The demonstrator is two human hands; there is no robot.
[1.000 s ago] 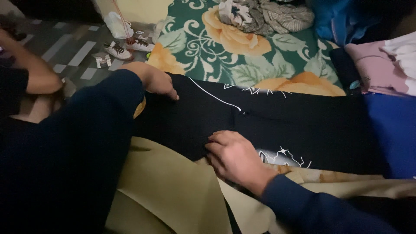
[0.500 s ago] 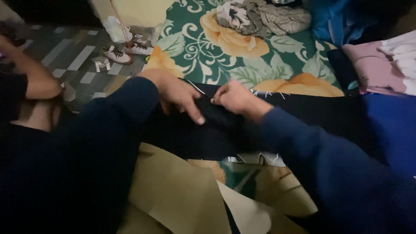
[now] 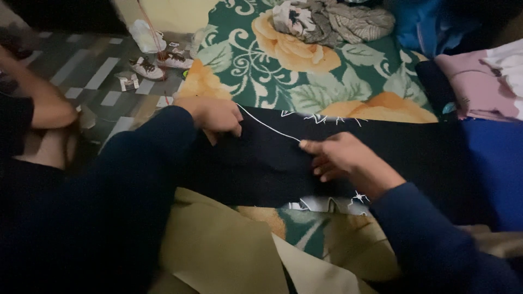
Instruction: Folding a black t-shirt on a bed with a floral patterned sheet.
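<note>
A black garment (image 3: 272, 163) with thin white line patterns lies folded into a long band across a green bedsheet with orange roses (image 3: 283, 65). My left hand (image 3: 213, 115) rests on the garment's left end, fingers curled over its upper edge. My right hand (image 3: 340, 158) lies flat on the middle of the garment, fingers spread and pointing left, near a white line. Both my arms wear dark blue sleeves.
Another person's bare arm (image 3: 41, 100) is at the far left. Small shoes (image 3: 146, 68) lie on the tiled floor. Crumpled clothes (image 3: 332, 19) sit at the top, pink and white folded clothes (image 3: 482, 81) at right, a blue cloth (image 3: 493, 169) beside them, beige cloth (image 3: 218, 250) below.
The garment's lower half has been folded up, narrowing it into a band. My right hand went up to the top edge, then slid right onto the middle; my left hand drew back left.
</note>
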